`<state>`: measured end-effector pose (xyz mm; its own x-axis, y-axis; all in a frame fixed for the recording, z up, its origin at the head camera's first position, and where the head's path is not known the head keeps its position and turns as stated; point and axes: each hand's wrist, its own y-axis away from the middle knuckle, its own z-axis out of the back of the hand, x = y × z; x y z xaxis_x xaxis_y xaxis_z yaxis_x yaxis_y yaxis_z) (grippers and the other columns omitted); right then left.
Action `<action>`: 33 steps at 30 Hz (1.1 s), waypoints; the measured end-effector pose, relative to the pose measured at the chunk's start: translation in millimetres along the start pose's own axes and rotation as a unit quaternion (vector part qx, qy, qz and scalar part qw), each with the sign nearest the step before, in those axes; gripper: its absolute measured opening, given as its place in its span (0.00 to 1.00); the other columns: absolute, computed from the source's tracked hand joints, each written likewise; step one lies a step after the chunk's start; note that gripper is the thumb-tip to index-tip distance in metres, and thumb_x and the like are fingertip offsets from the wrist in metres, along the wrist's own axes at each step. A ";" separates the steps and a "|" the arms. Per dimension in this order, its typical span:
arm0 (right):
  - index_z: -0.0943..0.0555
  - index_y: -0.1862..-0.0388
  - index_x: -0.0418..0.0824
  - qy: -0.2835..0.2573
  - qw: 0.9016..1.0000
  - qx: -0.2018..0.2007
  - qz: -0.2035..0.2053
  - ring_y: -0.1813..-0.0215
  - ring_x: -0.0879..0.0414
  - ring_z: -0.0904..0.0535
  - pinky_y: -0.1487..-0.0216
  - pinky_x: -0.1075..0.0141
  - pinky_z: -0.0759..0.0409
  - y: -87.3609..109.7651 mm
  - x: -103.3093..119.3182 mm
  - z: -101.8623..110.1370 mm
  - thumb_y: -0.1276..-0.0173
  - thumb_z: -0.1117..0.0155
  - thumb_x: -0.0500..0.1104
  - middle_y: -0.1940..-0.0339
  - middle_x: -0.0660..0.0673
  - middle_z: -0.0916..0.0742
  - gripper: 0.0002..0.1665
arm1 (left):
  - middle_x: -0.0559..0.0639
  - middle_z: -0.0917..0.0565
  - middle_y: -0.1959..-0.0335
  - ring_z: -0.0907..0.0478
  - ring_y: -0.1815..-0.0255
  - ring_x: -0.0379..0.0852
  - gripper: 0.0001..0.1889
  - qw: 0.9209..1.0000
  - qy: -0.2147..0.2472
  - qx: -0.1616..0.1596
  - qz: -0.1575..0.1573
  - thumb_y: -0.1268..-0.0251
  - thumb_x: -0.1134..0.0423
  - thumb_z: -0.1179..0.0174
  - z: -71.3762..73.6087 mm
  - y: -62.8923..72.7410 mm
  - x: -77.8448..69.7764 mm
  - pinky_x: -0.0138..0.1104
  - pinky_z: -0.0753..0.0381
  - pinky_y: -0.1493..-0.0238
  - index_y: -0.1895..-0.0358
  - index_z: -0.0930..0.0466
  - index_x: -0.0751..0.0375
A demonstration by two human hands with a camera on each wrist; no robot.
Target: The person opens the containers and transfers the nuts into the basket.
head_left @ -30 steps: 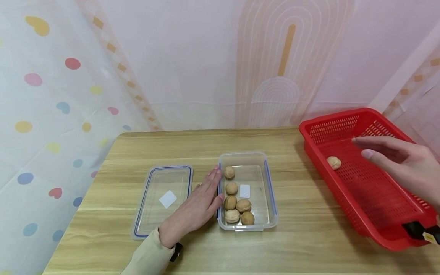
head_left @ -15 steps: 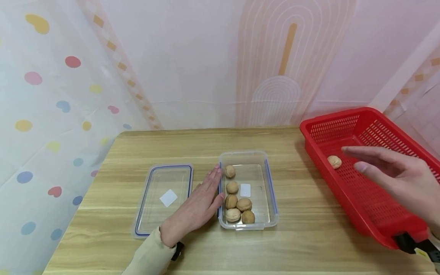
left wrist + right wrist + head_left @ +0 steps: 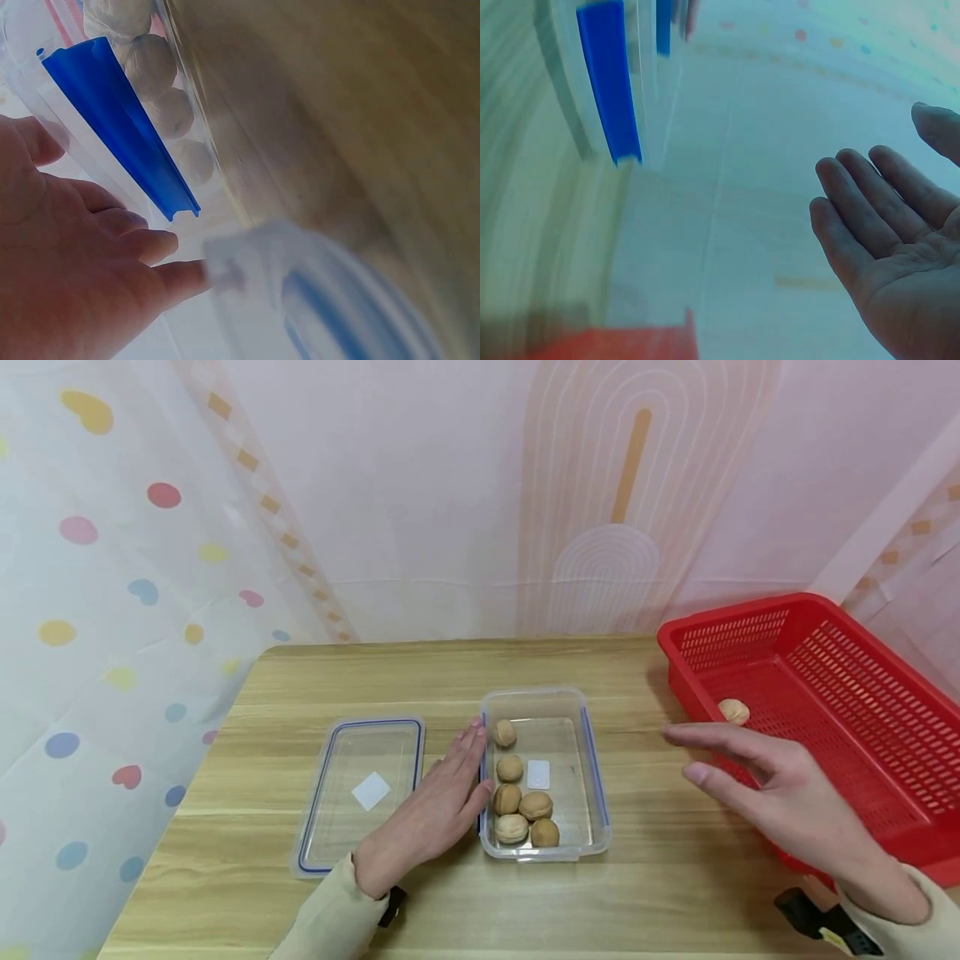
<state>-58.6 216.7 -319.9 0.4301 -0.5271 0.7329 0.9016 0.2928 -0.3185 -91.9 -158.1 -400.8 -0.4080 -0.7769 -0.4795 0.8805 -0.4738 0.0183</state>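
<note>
My left hand point(image 3: 429, 817) rests with straight fingers along the left wall of a clear plastic food container point(image 3: 573, 839) with blue side clips. Several walnuts point(image 3: 536, 806) lie inside it, mostly toward the left and near end. In the left wrist view a blue clip point(image 3: 120, 127) stands beside those fingers. My right hand point(image 3: 780, 793) hovers over the left edge of a red plastic basket point(image 3: 862, 760), thumb and fingers apart; the right wrist view shows its bare palm point(image 3: 922, 277) holding nothing. One walnut point(image 3: 733, 712) sits in the basket by its left wall.
The container's clear lid point(image 3: 341, 822), edged with a blue seal, lies flat left of the container, partly beside my left forearm. A wood-grain table point(image 3: 637, 902) bears everything. A patterned cloth point(image 3: 420, 510) hangs behind the table.
My right hand has moved left and nearer, from over the basket's inside to its left edge. My left hand has stayed at the container, and the walnuts lie as before.
</note>
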 end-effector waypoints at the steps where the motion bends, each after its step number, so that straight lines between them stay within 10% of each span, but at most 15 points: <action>1: 0.15 0.36 0.57 -0.006 1.000 0.007 0.002 0.40 0.66 0.18 0.41 0.81 0.27 -0.9 1.2 -4.7 0.32 0.27 0.34 0.42 0.55 0.12 0.28 | 0.54 0.61 0.14 0.57 0.15 0.58 0.36 1.000 -0.001 0.000 0.000 0.14 0.50 0.58 0.1 0.1 -0.1 0.61 0.44 0.22 0.16 0.61 0.64; 16: 0.15 0.36 0.47 -0.040 0.994 0.060 0.078 0.37 0.57 0.17 0.36 0.71 0.22 -29.7 -4.1 -64.4 0.33 0.25 0.39 0.40 0.54 0.12 0.26 | 0.53 0.61 0.14 0.58 0.15 0.59 0.36 1.000 0.001 0.001 0.000 0.14 0.50 0.59 0.8 -1.3 -0.2 0.60 0.45 0.22 0.16 0.60 0.63; 25: 0.17 0.33 0.53 -0.040 0.993 0.111 0.014 0.33 0.54 0.20 0.34 0.47 0.21 -47.9 -2.7 -87.0 0.28 0.29 0.52 0.35 0.57 0.15 0.25 | 0.56 0.59 0.14 0.56 0.16 0.62 0.36 1.000 0.004 -0.003 -0.003 0.14 0.51 0.58 -0.5 -1.2 0.9 0.59 0.46 0.21 0.16 0.59 0.64; 33: 0.18 0.32 0.49 -0.033 0.988 0.139 0.063 0.39 0.49 0.17 0.38 0.46 0.19 -71.7 -8.0 -100.2 0.29 0.27 0.49 0.36 0.50 0.14 0.27 | 0.56 0.60 0.14 0.58 0.16 0.62 0.36 1.000 0.007 0.000 0.002 0.14 0.50 0.59 0.9 -0.4 -0.1 0.59 0.46 0.21 0.16 0.60 0.64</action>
<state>-122.0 120.0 -363.2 0.5262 -0.4225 0.7380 0.7894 0.5654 -0.2391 -92.5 -158.2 -399.9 -0.4012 -0.7731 -0.4912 0.8819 -0.4710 0.0210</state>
